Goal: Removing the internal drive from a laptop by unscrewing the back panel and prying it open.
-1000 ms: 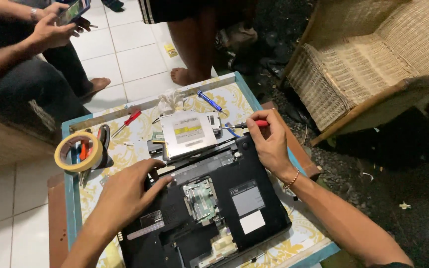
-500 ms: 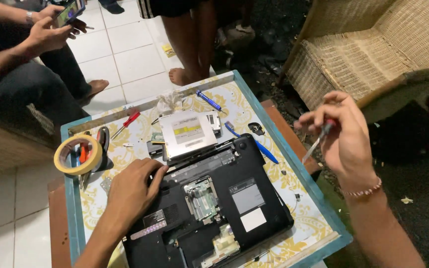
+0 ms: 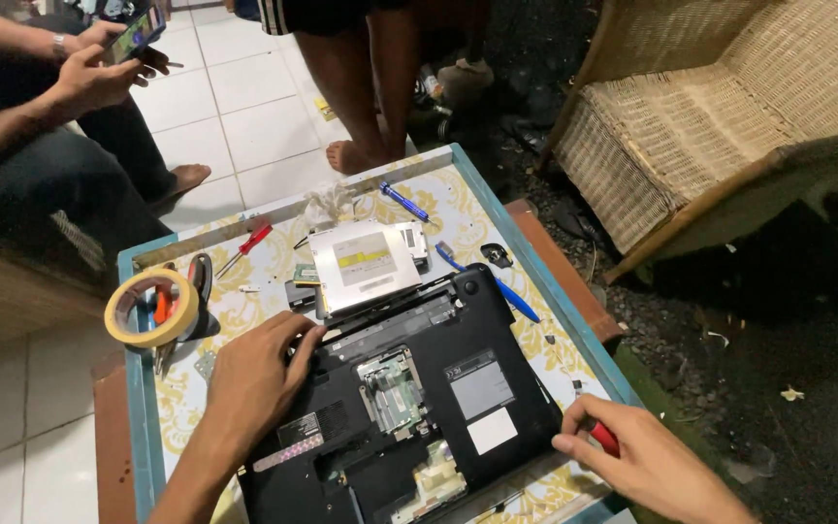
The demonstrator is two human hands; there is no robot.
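You look down at a small table (image 3: 526, 254) with a teal rim and a yellow floral top. An opened black laptop (image 3: 409, 398) lies upside down on it, its bottom cover partly off so that a green circuit board shows near the middle.

Your left hand (image 3: 254, 374) rests flat on the laptop's upper left corner, fingers together and slightly curled over the edge, gripping nothing. Your right hand (image 3: 647, 456) sits at the laptop's lower right corner, just beside its edge, with fingers closed around a red-handled tool (image 3: 605, 439); only a bit of the red handle shows, so its type is unclear.

A silver optical drive (image 3: 361, 264) lies at the laptop's top edge, touching it. Beside the drive, to the right, a blue screwdriver (image 3: 497, 281) lies along the table. A second blue tool (image 3: 404, 202) rests near the far rim. A red-handled screwdriver (image 3: 249, 245) lies to the left of the drive. A roll of tan tape (image 3: 150, 308) sits at the left edge of the table.

Beyond the table, a seated person holds a phone (image 3: 133, 34), another person stands barefoot on white tiles, and a wicker chair (image 3: 700, 126) stands to the right.
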